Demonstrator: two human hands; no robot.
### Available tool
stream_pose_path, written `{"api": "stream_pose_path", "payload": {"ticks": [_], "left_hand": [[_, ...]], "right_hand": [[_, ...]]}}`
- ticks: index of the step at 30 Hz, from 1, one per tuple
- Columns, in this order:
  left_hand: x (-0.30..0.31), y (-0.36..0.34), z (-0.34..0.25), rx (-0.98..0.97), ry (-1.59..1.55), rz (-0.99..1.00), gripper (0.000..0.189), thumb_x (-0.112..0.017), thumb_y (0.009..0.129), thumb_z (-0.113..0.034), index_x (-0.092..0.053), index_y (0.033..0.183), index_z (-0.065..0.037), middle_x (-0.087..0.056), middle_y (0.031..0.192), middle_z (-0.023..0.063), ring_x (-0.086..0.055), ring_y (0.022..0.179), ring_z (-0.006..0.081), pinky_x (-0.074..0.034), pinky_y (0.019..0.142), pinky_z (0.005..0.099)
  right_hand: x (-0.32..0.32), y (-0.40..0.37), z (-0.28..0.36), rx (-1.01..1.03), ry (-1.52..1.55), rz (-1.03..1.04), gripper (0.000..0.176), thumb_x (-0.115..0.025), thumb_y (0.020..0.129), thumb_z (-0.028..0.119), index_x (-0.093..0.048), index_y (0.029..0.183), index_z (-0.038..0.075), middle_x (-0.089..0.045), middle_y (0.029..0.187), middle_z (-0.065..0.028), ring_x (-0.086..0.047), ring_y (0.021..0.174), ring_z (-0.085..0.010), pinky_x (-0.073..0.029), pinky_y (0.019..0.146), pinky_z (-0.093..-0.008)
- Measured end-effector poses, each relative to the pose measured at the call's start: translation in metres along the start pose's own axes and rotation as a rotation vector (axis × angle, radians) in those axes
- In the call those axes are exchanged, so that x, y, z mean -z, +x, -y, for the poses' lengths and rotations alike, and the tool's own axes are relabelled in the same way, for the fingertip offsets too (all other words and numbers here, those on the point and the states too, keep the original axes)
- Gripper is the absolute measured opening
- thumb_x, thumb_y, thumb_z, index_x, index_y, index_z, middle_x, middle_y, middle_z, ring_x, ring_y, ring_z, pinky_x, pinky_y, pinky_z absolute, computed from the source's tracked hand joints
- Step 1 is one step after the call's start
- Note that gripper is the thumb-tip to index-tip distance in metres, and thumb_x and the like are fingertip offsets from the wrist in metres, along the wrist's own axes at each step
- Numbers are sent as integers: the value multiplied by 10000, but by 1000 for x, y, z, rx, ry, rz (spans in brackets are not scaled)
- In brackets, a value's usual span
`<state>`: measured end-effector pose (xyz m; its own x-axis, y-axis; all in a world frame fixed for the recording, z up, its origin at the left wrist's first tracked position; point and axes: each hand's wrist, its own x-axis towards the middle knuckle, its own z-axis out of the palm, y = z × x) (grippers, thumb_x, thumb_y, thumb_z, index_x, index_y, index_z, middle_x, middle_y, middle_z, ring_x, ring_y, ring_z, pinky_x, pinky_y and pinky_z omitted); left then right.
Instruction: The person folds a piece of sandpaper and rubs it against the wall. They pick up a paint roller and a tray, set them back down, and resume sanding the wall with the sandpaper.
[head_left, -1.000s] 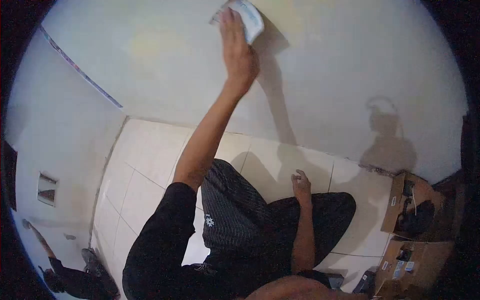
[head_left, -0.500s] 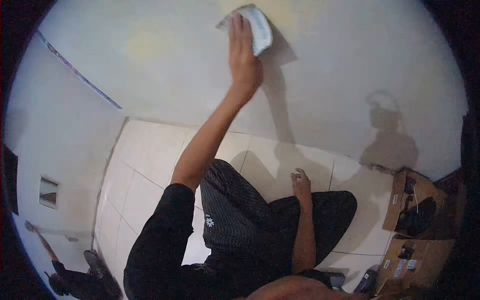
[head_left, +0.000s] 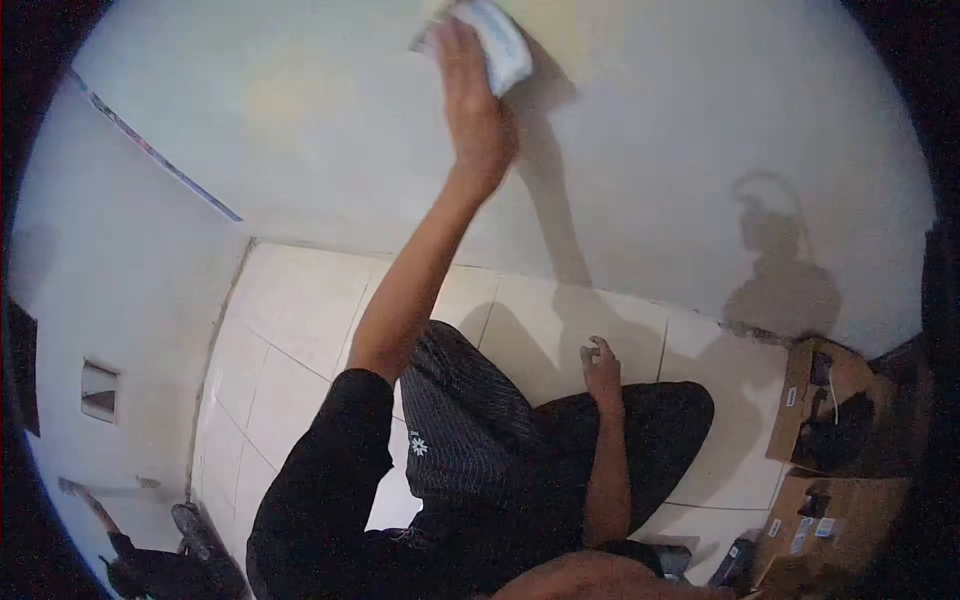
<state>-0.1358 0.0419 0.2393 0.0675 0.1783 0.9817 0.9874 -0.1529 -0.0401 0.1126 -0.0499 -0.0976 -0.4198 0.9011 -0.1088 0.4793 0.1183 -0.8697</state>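
My left hand (head_left: 478,110) presses a sandpaper sheet (head_left: 500,50) against the pale wall (head_left: 640,130), high in the view. White with blue print, the sheet bends outward beside my straight fingers; my thumb is hidden. Yellowish patches (head_left: 275,105) mark the wall around it. Lower down, my right hand (head_left: 602,372) hangs over my bent leg (head_left: 650,430), holding nothing, its fingers loosely bent and apart.
Cardboard boxes (head_left: 800,400) stand against the wall at right, with dark objects beside them. Pale floor tiles (head_left: 300,300) meet the wall at left. Another person (head_left: 165,570) sits at lower left, an arm raised to the side wall. A small square recess (head_left: 99,390) shows there.
My left hand and the sheet have shifted slightly up and left across the wall. My right hand stays put. The other person's raised arm has moved slightly lower.
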Motion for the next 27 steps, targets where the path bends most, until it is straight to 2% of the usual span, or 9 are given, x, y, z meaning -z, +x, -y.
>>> {"api": "stream_pose_path", "payload": {"ticks": [3,6,9,13,15,19,22,23,27], "left_hand": [[-4,-50,-9,-223,-96,380,569,-426,823,40,-359,1386,91,-313,1475,260,-263,1394,404,-210,1151,499],[11,-81,-15,-343,-104,637,532,-418,841,29,-387,1369,87,-379,1433,259,-329,1369,379,-241,1140,497],[14,-60,8,-221,-69,431,550,-422,820,69,-387,1369,89,-395,1418,267,-342,1362,378,-253,1134,491],[9,-6,21,-70,-40,10,780,-424,642,215,-345,1405,72,-283,1479,288,-235,1396,434,-215,1145,495],[5,-11,-1,54,-102,13,803,-426,625,220,-335,1409,73,-254,1493,287,-210,1403,440,-206,1145,509],[1,-69,-15,-202,-135,393,593,-458,786,88,-382,1375,85,-336,1462,260,-285,1391,386,-230,1146,497],[12,-88,-14,-361,-137,632,552,-478,811,63,-403,1357,90,-343,1459,257,-315,1377,380,-253,1139,486],[14,-83,-7,-364,-138,631,552,-478,811,63,-403,1357,90,-343,1459,257,-315,1377,380,-253,1139,486],[22,-26,20,-45,8,178,659,-467,788,154,-333,1422,37,-292,1489,254,-224,1407,402,-213,1153,476]], "right_hand": [[-3,2,-4,-9,8,19,425,-589,914,287,-510,1259,52,-670,1006,-176,-625,973,-361,-469,875,-453],[-4,2,-3,-90,43,56,425,-586,915,295,-514,1259,57,-671,1004,-168,-609,1012,-360,-449,913,-458],[-3,1,-2,-78,100,66,423,-590,914,296,-516,1262,67,-668,1014,-168,-596,1036,-362,-435,940,-460],[-6,2,-3,-63,47,50,417,-599,911,285,-515,1265,79,-666,1032,-171,-598,1033,-363,-440,933,-460],[-7,3,-2,-60,29,57,414,-601,911,282,-516,1265,83,-666,1037,-171,-600,1031,-361,-442,931,-459],[-3,0,-2,-88,71,77,414,-590,921,293,-520,1266,74,-660,1041,-189,-628,974,-335,-482,850,-440],[-9,2,-9,-23,46,60,421,-585,928,305,-524,1266,63,-651,1050,-211,-643,938,-324,-509,792,-435],[-12,4,-16,0,-4,40,426,-590,924,305,-524,1268,62,-651,1055,-209,-637,954,-332,-505,805,-441],[-10,0,-8,-10,-48,23,425,-583,928,306,-520,1267,57,-650,1054,-212,-634,951,-349,-495,833,-450]]}}
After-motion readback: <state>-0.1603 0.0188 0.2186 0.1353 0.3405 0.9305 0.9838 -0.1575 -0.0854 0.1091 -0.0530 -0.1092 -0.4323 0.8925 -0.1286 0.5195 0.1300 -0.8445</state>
